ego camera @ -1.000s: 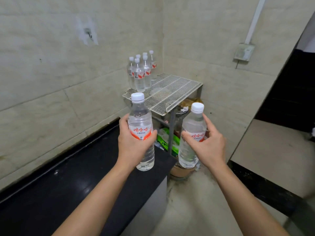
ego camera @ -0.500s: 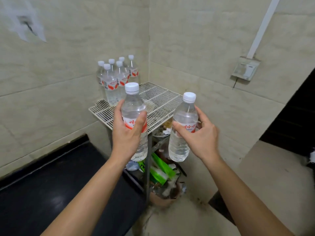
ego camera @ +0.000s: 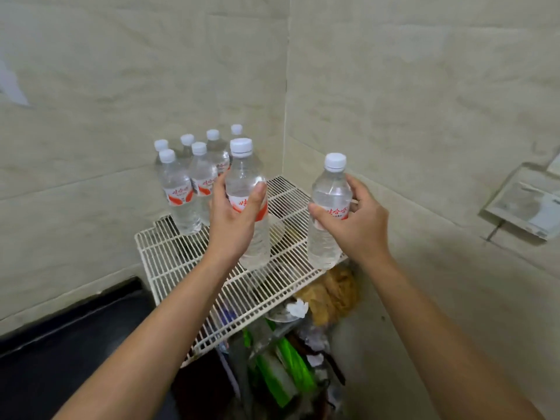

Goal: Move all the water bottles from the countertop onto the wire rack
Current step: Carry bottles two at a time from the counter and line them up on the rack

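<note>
I am holding two upright water bottles above the white wire rack (ego camera: 169, 262). My left hand (ego camera: 233, 219) is wrapping around one bottle (ego camera: 247, 177) over the rack's middle; my right hand (ego camera: 359, 222) is gripping the other bottle (ego camera: 328, 195) over its right edge. Six bottles (ego camera: 181, 192) are standing clustered at the rack's back left corner.

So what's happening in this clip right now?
A person is carrying two water bottles to a white wire rack in the corner. The left hand holds one bottle upright over the rack; the right hand holds another at the rack's right edge. Neither is set down yet. Six bottles already stand grouped at the rack's back left. The visible part of the black countertop has no bottles.
</note>
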`<state>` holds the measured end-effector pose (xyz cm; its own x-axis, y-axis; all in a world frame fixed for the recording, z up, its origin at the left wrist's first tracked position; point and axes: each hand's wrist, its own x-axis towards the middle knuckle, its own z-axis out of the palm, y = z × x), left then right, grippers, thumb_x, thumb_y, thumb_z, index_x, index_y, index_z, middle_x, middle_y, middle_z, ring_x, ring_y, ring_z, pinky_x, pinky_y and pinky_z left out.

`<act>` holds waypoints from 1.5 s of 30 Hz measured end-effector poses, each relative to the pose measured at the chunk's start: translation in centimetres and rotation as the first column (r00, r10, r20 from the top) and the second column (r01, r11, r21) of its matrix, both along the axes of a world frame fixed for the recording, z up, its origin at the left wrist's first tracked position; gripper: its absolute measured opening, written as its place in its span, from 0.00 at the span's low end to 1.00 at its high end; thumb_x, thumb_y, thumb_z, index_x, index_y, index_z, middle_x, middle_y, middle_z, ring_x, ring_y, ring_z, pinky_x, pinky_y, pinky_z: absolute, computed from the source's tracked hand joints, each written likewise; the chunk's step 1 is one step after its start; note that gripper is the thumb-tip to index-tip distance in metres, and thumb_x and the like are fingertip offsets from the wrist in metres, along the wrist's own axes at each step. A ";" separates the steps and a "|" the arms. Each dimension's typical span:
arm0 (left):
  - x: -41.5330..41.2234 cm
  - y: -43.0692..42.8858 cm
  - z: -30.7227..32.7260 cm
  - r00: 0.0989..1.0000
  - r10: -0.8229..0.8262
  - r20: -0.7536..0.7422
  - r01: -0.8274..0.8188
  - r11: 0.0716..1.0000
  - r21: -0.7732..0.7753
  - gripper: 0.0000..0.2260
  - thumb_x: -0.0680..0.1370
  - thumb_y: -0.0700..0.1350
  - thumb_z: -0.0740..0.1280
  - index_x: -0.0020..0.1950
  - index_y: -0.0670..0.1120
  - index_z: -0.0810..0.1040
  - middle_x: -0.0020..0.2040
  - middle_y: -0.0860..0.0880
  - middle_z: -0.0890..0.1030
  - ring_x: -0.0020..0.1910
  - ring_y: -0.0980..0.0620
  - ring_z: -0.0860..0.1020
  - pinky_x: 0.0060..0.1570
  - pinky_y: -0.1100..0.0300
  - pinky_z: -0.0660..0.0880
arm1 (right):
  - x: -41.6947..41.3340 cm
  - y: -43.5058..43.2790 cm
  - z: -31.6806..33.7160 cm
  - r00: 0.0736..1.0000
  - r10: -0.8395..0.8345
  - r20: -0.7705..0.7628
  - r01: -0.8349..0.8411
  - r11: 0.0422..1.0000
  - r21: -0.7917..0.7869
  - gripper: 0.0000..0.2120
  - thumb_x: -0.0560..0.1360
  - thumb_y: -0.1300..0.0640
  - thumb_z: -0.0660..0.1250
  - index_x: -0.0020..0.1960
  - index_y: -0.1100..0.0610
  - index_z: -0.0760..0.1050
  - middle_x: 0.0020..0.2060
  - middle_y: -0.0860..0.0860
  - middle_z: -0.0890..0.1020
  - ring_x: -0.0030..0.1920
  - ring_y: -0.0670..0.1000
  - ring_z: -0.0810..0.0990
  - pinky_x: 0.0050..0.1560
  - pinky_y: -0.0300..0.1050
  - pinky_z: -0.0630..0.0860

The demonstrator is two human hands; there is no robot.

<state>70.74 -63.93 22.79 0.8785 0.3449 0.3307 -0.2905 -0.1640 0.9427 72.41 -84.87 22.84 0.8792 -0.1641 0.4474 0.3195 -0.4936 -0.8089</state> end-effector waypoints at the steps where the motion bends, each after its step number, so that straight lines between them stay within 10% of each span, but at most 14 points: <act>1: 1.1 -0.4 -0.5 1.000 0.020 -0.012 -0.020 1.000 -0.003 0.35 0.72 0.67 0.71 0.74 0.54 0.66 0.69 0.52 0.75 0.67 0.54 0.75 0.68 0.45 0.74 | 2.1 0.0 -0.7 0.999 0.039 -0.010 -0.038 0.999 0.011 0.37 0.62 0.36 0.79 0.68 0.42 0.73 0.52 0.38 0.83 0.51 0.44 0.84 0.55 0.54 0.82; 8: 7.8 -2.8 -0.8 0.981 0.167 -0.101 -0.167 0.986 0.011 0.29 0.79 0.49 0.69 0.77 0.47 0.60 0.59 0.63 0.73 0.49 0.74 0.78 0.42 0.74 0.77 | 15.2 1.4 -2.1 0.942 0.328 -0.066 -0.331 0.943 -0.041 0.42 0.61 0.35 0.77 0.72 0.40 0.68 0.58 0.43 0.84 0.56 0.47 0.83 0.58 0.53 0.80; 12: 9.7 -2.7 -1.8 0.948 0.277 -0.154 -0.276 0.961 0.026 0.30 0.77 0.52 0.72 0.75 0.49 0.64 0.65 0.55 0.77 0.58 0.63 0.80 0.54 0.62 0.81 | 19.3 1.9 -3.4 0.880 0.468 -0.077 -0.474 0.876 -0.090 0.40 0.63 0.37 0.77 0.72 0.44 0.70 0.61 0.44 0.83 0.59 0.47 0.82 0.59 0.53 0.79; 22: 10.2 -1.7 -2.8 0.941 0.294 -0.167 -0.235 0.925 0.299 0.35 0.74 0.53 0.75 0.77 0.53 0.63 0.70 0.56 0.72 0.65 0.65 0.72 0.56 0.68 0.74 | 20.8 1.6 -4.5 0.875 0.473 -0.102 -0.479 0.877 -0.040 0.30 0.70 0.34 0.73 0.66 0.47 0.73 0.58 0.45 0.79 0.57 0.48 0.79 0.57 0.48 0.76; 27: 10.7 -0.2 -0.2 0.908 0.403 0.110 -0.386 0.707 0.592 0.14 0.79 0.51 0.70 0.64 0.52 0.81 0.56 0.55 0.78 0.58 0.54 0.75 0.57 0.49 0.76 | 21.5 1.7 -1.9 0.910 0.415 -0.020 -0.412 0.894 -0.179 0.27 0.74 0.30 0.64 0.51 0.54 0.83 0.49 0.45 0.75 0.51 0.49 0.78 0.49 0.44 0.71; 32: 9.6 1.3 1.0 0.970 0.231 -0.070 -0.101 0.651 0.752 0.22 0.79 0.53 0.67 0.73 0.55 0.73 0.59 0.55 0.77 0.52 0.57 0.75 0.54 0.58 0.75 | 21.4 1.3 -1.3 0.899 0.437 -0.037 -0.430 0.861 -0.271 0.21 0.77 0.34 0.62 0.52 0.51 0.81 0.45 0.45 0.77 0.47 0.48 0.77 0.46 0.45 0.70; 45: 16.7 5.9 7.0 0.954 0.269 -0.133 -0.087 0.673 0.734 0.22 0.76 0.43 0.75 0.69 0.43 0.77 0.57 0.48 0.82 0.53 0.51 0.79 0.56 0.57 0.76 | 25.7 8.7 3.2 0.863 0.485 -0.142 -0.496 0.758 -0.424 0.21 0.80 0.35 0.60 0.44 0.51 0.78 0.41 0.48 0.81 0.42 0.50 0.78 0.38 0.46 0.70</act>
